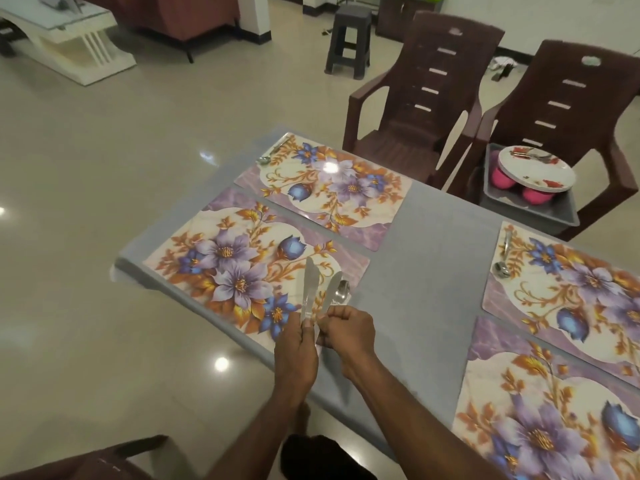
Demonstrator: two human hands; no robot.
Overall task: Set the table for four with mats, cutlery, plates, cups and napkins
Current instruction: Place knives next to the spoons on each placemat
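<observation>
Nearest the camera, both hands meet over the near edge of the closest floral mat (242,268), which serves as the landmark here. The left hand (298,344) has its fingers (306,327) closed around the handle of one knife (309,289), blade pointing away from the person and slightly up. The right hand (349,334), just to the right and touching or nearly touching the left, pinches the handle of a second knife (331,294) whose blade leans a little to the right. Both blades run roughly along the mat's short side, over its right end. A spoon (341,292) lies on the mat directly beyond the right hand, just beside the second blade; whether the blade touches it cannot be told.

The coming move, judged from this, is to lay one knife down beside that spoon. The right hand is the nearer one, and its knife already lies almost parallel to the spoon, so it only has to sink toward the mat and let go.

Beyond the landmark mat, a second mat (325,188) carries a spoon (270,154) at its far left corner. To the right across the bare grey desk (426,258), a third mat (568,282) carries a spoon (504,258), and a fourth mat (547,420) lies nearer. Further off, a grey tub (533,209) on a brown chair (588,109) holds plates (536,169) and pink cups (536,195), not yet set out.
</observation>
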